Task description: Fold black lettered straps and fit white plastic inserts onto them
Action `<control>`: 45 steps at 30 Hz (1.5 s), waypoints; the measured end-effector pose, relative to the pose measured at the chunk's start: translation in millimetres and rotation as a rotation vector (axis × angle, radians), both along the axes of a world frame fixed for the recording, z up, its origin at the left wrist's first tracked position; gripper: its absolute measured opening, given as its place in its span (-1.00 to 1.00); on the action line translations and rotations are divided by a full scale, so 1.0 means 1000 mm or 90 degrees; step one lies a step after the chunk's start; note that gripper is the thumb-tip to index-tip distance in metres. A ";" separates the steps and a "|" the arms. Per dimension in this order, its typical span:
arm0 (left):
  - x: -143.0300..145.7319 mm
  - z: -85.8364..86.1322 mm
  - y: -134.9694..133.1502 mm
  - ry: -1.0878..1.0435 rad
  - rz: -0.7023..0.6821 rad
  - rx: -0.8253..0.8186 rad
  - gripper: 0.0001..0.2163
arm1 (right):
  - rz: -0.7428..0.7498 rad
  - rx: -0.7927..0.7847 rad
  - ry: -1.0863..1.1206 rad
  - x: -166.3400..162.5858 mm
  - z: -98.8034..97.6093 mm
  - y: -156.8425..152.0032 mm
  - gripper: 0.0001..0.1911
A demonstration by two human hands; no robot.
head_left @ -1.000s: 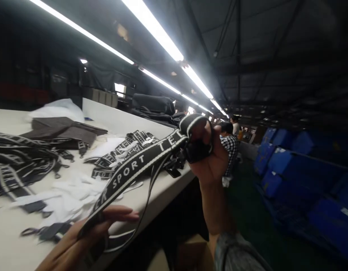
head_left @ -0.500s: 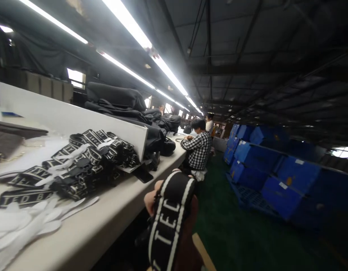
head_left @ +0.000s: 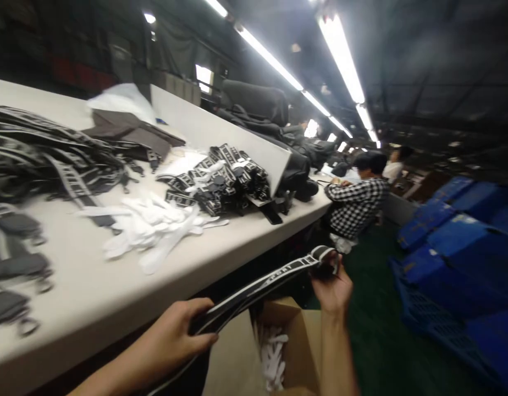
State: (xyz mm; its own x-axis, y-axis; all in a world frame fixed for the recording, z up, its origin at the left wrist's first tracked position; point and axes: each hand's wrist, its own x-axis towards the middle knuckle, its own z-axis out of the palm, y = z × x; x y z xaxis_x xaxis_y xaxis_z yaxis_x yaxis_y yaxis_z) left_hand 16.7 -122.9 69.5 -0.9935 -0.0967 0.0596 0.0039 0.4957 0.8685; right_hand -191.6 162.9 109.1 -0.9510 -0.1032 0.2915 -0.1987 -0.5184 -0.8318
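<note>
The black-and-white lettered strap (head_left: 274,276) is held up in the air in front of the near edge of the table, slanting from low on the left to higher on the right, over an open cardboard box (head_left: 305,341). At its far right end, the right hand (head_left: 334,291) has its fingers curled closely round a small loop or coil of it; the exact grip is partly hidden. The left hand (head_left: 182,330) has the strap's nearer part between thumb and fingers, which are bent partway round it and look loose. Judging by this, only a short end is wound and most of this strap is left as a straight run, with no white band visible on it. On the table (head_left: 114,297), beyond the hands, lies a heap of folded straps (head_left: 221,181), some with white bands across them, which look like the finished share. To the left, a large pile of loose straps (head_left: 39,148) lies uncoiled, and more strap ends with metal rings (head_left: 21,269) lie at the near left; these appear untouched, so plenty seems left. Loose white strips (head_left: 155,225) lie between piles, and more white pieces (head_left: 272,357) are inside the box. Farther right sits a person in a checked shirt (head_left: 357,206).
</note>
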 end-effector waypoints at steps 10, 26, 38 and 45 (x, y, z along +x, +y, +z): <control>-0.035 -0.029 0.035 0.134 -0.079 0.187 -0.47 | 0.414 0.059 -0.030 0.092 0.071 -0.108 -0.69; -0.025 -0.019 -0.054 0.104 -0.021 0.190 -0.62 | 0.407 -0.039 0.000 0.075 0.123 -0.179 -0.92; -0.004 0.006 -0.088 0.062 0.141 0.350 -0.47 | 0.439 -0.101 -0.239 0.058 0.090 -0.158 -0.65; 0.015 0.027 -0.046 -0.189 -0.260 0.323 -0.56 | 0.457 -0.238 -0.285 0.030 0.098 -0.155 -0.59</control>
